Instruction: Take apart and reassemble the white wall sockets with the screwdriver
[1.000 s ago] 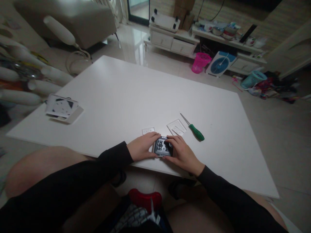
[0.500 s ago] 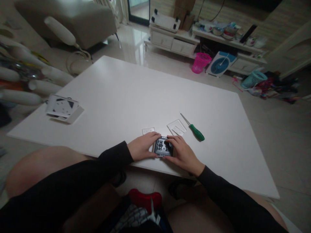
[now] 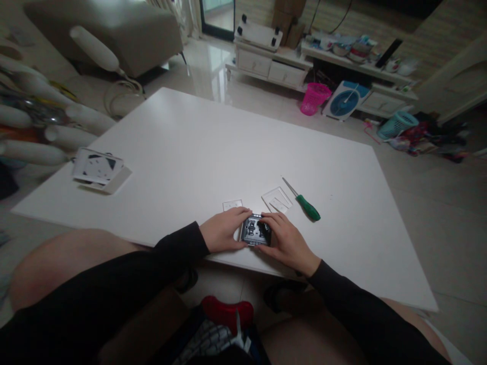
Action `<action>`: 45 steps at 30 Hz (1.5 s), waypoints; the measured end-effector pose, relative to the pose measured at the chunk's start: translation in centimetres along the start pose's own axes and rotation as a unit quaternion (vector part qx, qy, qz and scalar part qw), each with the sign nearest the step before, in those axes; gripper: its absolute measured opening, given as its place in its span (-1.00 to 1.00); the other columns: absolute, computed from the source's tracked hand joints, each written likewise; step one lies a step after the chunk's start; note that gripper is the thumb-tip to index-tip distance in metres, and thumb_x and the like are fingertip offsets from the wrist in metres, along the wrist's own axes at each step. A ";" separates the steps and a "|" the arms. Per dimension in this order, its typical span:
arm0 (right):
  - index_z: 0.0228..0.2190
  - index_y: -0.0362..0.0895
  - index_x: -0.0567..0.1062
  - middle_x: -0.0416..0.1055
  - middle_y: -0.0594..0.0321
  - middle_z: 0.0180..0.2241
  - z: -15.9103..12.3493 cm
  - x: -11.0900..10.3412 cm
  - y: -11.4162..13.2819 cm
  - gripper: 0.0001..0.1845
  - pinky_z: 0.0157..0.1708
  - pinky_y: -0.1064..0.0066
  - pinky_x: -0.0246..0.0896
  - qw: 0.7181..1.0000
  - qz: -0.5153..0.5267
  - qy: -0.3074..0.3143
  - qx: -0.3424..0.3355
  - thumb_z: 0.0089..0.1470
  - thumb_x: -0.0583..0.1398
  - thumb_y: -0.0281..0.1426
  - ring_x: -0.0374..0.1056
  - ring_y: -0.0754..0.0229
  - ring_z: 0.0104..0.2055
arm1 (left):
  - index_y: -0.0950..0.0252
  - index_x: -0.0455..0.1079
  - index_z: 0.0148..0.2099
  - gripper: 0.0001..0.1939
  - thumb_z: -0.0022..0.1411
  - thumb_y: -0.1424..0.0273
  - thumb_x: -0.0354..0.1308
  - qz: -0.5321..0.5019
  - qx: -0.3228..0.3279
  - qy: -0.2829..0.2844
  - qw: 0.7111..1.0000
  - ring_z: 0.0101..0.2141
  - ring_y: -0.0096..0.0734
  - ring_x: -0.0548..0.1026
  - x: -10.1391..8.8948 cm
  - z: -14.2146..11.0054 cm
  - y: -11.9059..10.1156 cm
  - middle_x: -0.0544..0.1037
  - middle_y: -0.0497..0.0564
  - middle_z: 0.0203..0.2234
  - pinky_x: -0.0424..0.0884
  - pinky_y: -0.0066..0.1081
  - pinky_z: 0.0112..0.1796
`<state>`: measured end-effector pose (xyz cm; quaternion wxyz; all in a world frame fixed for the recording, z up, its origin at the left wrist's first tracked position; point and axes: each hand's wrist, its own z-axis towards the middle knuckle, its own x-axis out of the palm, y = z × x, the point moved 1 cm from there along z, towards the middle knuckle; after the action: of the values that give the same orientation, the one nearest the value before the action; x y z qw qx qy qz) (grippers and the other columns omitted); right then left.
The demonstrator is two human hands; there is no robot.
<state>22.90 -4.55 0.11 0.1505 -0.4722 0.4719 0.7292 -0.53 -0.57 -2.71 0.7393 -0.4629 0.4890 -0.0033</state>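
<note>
Near the table's front edge, my left hand point(image 3: 225, 231) grips the left side of a small square wall socket frame point(image 3: 252, 230), black inside with slots and small fittings. From the opposite side my right hand point(image 3: 288, 239) holds the same piece, fingers at its top and thumb at its bottom. Just behind my left hand lies a small white faceplate point(image 3: 232, 204), partly covered by it. A white square cover frame point(image 3: 272, 195) lies beyond my right hand, with a smaller slotted plate point(image 3: 279, 205) overlapping it. To their right rests a screwdriver point(image 3: 307, 207) with a green handle, its tip pointing away.
At the left of the white table point(image 3: 213, 142) are stacked white socket plates point(image 3: 99, 170). White padded rods point(image 3: 93, 48) stand beyond the left edge. Below the front edge is a red object point(image 3: 228, 312). A pink basket point(image 3: 314, 99) and a fan point(image 3: 344, 100) stand across the floor.
</note>
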 end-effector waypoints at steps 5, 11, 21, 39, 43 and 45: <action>0.06 -0.09 0.38 0.41 -0.04 0.13 0.0 0.0 0.1 -0.41 0.13 -0.09 0.35 1.000 -0.010 -0.002 0.002 0.03 0.40 -0.28 0.31 -0.13 0.18 | 0.32 0.24 0.30 -0.21 0.06 0.26 0.38 0.005 -0.008 0.001 1.000 0.18 0.12 0.42 -0.1 0.1 -0.3 0.42 0.32 0.19 0.41 0.04 0.15; 0.07 -0.05 0.36 0.42 0.00 0.11 -0.1 0.1 -0.2 -0.42 0.12 -0.10 0.36 1.000 -0.010 -0.009 -0.006 0.06 0.38 -0.24 0.33 -0.12 0.16 | 0.35 0.26 0.26 -0.26 0.07 0.28 0.37 0.015 -0.008 0.012 1.000 0.16 0.09 0.44 -0.4 0.2 -0.8 0.44 0.33 0.16 0.42 0.02 0.15; 0.08 -0.05 0.34 0.40 0.00 0.12 0.0 -0.1 -0.1 -0.40 0.15 -0.12 0.32 1.000 -0.007 -0.009 -0.011 0.05 0.38 -0.25 0.27 -0.13 0.18 | 0.38 0.24 0.29 -0.19 0.02 0.32 0.39 0.007 -0.022 0.011 1.000 0.20 0.09 0.41 -0.2 0.1 -0.4 0.41 0.34 0.20 0.39 0.01 0.19; 0.04 -0.08 0.31 0.37 0.01 0.00 0.0 -0.5 -1.2 -0.27 0.00 -0.08 0.39 0.997 -0.050 -0.014 0.059 -0.11 0.46 -0.23 0.34 -0.19 0.07 | 0.27 0.23 0.30 -0.15 -0.01 0.30 0.44 -0.031 -0.021 -0.012 0.999 0.22 0.13 0.39 -0.1 0.5 0.7 0.40 0.31 0.23 0.33 0.11 0.21; 0.04 -0.07 0.31 0.37 0.02 0.00 0.5 -0.5 -2.0 -0.29 0.02 -0.09 0.39 0.997 -0.038 -0.028 0.069 -0.09 0.46 -0.24 0.34 -0.18 0.07 | 0.28 0.24 0.28 -0.17 -0.03 0.33 0.44 -0.047 -0.018 -0.033 0.998 0.18 0.10 0.43 -0.2 1.4 1.2 0.43 0.29 0.18 0.33 0.11 0.20; 0.05 -0.06 0.31 0.37 0.02 0.01 0.8 -0.6 -2.5 -0.29 0.03 -0.10 0.38 0.997 -0.025 -0.035 0.071 -0.08 0.46 -0.24 0.35 -0.17 0.07 | 0.30 0.24 0.27 -0.17 -0.04 0.34 0.43 -0.053 -0.020 -0.044 0.997 0.17 0.11 0.44 -0.2 1.9 1.5 0.44 0.30 0.17 0.33 0.12 0.20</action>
<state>24.46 -2.51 -0.73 0.2186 -0.4460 0.5047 0.7061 0.09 1.68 -3.35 0.7493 -0.5027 0.4310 -0.0120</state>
